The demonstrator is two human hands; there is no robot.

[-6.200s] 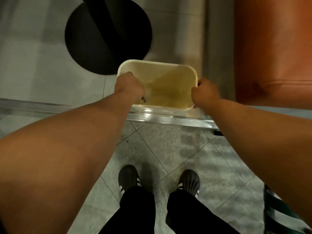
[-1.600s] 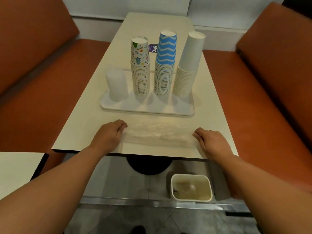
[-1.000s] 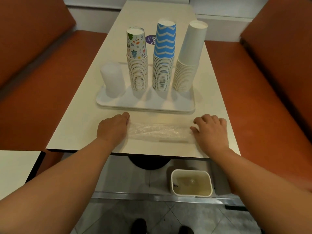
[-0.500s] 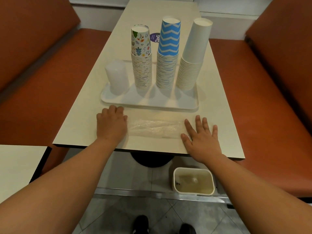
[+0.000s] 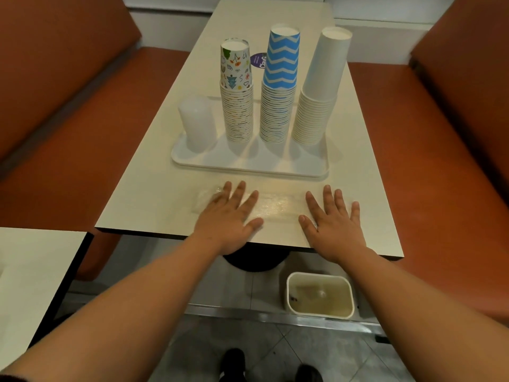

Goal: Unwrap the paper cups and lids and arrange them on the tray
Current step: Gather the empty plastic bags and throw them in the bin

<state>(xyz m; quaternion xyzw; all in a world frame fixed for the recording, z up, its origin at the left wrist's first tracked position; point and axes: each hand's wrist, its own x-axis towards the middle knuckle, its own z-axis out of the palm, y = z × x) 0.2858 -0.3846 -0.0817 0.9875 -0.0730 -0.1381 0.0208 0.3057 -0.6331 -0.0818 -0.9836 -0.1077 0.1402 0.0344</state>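
Your left hand: your left hand (image 5: 230, 216) lies flat at the lower centre of the frame, fingers straight and spread, palm down on the left part of the clear plastic wrapper (image 5: 272, 206); it grips nothing.
Your right hand: your right hand (image 5: 334, 220) lies flat just right of centre, fingers straight and spread, pressing the right end of the same wrapper; nothing is pinched.
Wrapper: it is stretched flat on the table (image 5: 143, 205) between your two hands, just below the tray's near rim in the frame.
Tray: the white tray (image 5: 248, 168) sits mid-frame, above your hands.
Lids: the translucent stack of lids (image 5: 197, 124) stands at the tray's left end.
Cups: right of the lids, three inverted stacks stand upright in a row: the doodle-print cups (image 5: 237, 97), then the blue zigzag cups (image 5: 278, 89), then the plain white cups (image 5: 319, 92), this last leaning slightly right at the top.
Sticker: a round purple sticker (image 5: 259, 60) shows on the table behind the cups.
Bin: a cream bin (image 5: 319, 296) sits on the floor at the lower right, below the table edge.
Seats: orange benches (image 5: 440, 161) fill both sides of the frame.
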